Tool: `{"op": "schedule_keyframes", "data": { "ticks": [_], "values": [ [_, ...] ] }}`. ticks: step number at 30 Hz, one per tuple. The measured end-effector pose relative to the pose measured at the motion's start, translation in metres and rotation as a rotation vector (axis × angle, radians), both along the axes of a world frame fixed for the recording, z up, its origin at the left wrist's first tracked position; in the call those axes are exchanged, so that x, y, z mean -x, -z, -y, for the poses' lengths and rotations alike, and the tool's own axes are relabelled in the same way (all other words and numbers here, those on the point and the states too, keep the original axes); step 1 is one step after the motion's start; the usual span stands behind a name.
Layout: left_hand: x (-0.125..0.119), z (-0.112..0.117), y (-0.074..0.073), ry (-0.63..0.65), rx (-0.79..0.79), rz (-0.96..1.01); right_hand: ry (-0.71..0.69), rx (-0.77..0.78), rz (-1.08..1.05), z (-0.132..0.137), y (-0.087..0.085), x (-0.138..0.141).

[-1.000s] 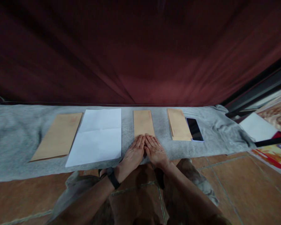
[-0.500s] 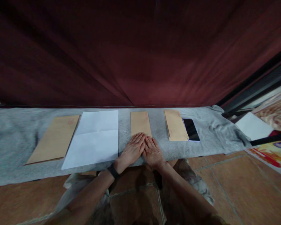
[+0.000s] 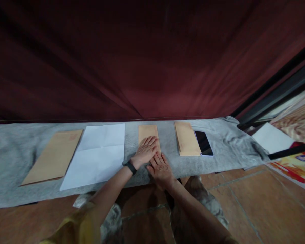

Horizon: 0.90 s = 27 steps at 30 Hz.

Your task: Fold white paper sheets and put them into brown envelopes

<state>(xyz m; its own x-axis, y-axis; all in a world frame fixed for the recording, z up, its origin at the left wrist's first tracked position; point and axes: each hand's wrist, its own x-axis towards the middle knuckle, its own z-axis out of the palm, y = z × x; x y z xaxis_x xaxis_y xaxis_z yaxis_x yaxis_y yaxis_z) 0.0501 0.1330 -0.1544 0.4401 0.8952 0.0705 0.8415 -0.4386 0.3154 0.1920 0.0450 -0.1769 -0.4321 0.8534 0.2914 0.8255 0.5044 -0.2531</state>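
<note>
One left hand (image 3: 146, 150), one right hand (image 3: 162, 171), grip unclenched, lie flat on one envelope (image 3: 147, 131)

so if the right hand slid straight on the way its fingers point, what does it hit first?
The left hand, lying across the middle brown envelope just ahead of the right hand. They look close to touching; any gap is hard to judge.
</note>
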Motion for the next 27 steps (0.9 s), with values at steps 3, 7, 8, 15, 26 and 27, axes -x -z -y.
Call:
{"op": "schedule_keyframes", "data": {
  "ticks": [3,7,8,15,26,27],
  "values": [
    [0.002,-0.021,0.002,-0.060,-0.018,-0.031,0.003,0.016,0.008,0.001,-0.006,0.000],
    [0.009,-0.037,0.002,-0.166,-0.020,-0.090,-0.003,0.045,0.048,0.002,-0.012,-0.001],
    [0.011,-0.038,0.001,-0.198,-0.014,-0.110,-0.005,0.052,0.059,0.002,-0.013,-0.001],
    [0.025,-0.023,-0.013,-0.380,0.016,-0.264,-0.012,0.077,0.062,0.002,-0.014,-0.002],
    [0.015,0.088,0.017,-0.211,-0.163,-0.107,0.000,0.094,0.022,0.002,-0.011,-0.010],
    [0.015,0.093,0.017,-0.213,-0.173,-0.110,0.007,0.087,0.028,0.002,-0.010,-0.012]
  ]
}}
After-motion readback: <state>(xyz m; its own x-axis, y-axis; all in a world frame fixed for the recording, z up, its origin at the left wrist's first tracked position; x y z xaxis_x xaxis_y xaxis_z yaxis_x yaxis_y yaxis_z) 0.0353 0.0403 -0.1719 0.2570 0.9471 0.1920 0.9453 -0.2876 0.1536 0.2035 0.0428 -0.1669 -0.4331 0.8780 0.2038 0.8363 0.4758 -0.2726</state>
